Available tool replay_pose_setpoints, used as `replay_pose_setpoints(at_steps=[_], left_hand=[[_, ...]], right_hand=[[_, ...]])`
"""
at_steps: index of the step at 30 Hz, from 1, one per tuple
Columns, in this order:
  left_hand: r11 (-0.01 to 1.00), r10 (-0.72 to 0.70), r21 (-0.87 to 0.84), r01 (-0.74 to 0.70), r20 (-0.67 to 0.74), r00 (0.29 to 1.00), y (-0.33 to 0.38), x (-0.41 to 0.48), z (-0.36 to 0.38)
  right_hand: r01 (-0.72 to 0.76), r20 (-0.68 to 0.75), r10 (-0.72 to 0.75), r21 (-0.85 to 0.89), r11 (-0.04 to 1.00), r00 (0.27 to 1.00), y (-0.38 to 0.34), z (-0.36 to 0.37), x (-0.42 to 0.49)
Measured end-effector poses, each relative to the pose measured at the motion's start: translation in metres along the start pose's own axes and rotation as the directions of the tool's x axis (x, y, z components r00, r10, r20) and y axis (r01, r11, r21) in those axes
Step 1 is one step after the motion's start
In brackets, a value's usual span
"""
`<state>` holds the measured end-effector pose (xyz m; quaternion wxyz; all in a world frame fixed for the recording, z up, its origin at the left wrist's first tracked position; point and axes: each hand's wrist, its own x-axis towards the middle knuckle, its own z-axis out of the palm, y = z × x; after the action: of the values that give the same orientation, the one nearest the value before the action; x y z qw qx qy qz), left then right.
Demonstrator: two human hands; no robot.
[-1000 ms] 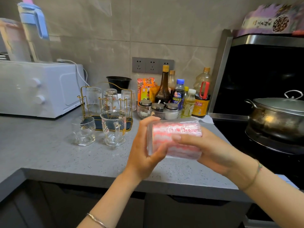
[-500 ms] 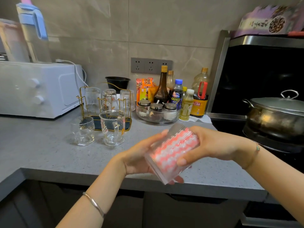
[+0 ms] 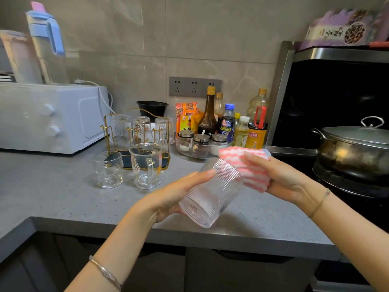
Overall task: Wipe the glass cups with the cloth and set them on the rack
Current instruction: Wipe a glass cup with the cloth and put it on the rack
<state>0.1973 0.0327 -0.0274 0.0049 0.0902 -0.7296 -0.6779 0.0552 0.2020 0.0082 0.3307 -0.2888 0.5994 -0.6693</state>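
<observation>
My left hand [image 3: 179,194] grips a ribbed glass cup [image 3: 210,197], tilted with its base toward me above the counter's front edge. My right hand [image 3: 284,178] holds a pink-and-white striped cloth [image 3: 248,167] at the cup's mouth, mostly outside the glass. A gold wire rack [image 3: 130,135] stands at the back left with three cups upside down on it. In front of the rack a small round glass [image 3: 108,169] and a handled glass mug [image 3: 146,165] stand upright on the grey counter [image 3: 63,192].
A white microwave [image 3: 48,116] sits at the far left with jugs on top. Behind the cup is a glass dish of spice jars [image 3: 200,144] and several sauce bottles [image 3: 229,123]. On the stove to the right stands a lidded metal pot [image 3: 353,150].
The cloth was inside the cup a second ago; my right hand has drawn it out toward the mouth. The cup has tipped from lying sideways to base-down-toward-me and dropped lower.
</observation>
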Motion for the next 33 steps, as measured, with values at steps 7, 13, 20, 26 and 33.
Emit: replay_pose_setpoints(at_steps=[7, 13, 20, 26, 33], left_hand=[[0.896, 0.055, -0.432, -0.103, -0.123, 0.991, -0.003, 0.012, 0.016], [0.719, 0.089, -0.678, -0.150, -0.125, 0.988, 0.009, 0.020, 0.031], [0.594, 0.172, -0.788, -0.163, -0.073, 0.982, 0.011, 0.014, 0.032], [0.582, 0.049, -0.806, -0.111, -0.101, 0.994, 0.020, 0.013, 0.030], [0.526, 0.056, -0.838, -0.149, -0.141, 0.988, 0.018, 0.011, 0.039]], right_hand=[[0.482, -0.161, -0.482, -0.046, 0.875, 0.861, 0.008, 0.023, -0.009], [0.768, 0.173, -0.810, -0.475, 0.430, 0.561, 0.044, 0.065, -0.013], [0.628, 0.491, -0.821, -0.746, -0.222, 0.292, 0.066, 0.044, 0.006], [0.554, 0.643, -0.724, -0.708, -0.437, 0.250, 0.074, 0.040, 0.001], [0.482, 0.571, -0.769, -0.780, -0.399, 0.288, 0.054, 0.042, 0.001]])
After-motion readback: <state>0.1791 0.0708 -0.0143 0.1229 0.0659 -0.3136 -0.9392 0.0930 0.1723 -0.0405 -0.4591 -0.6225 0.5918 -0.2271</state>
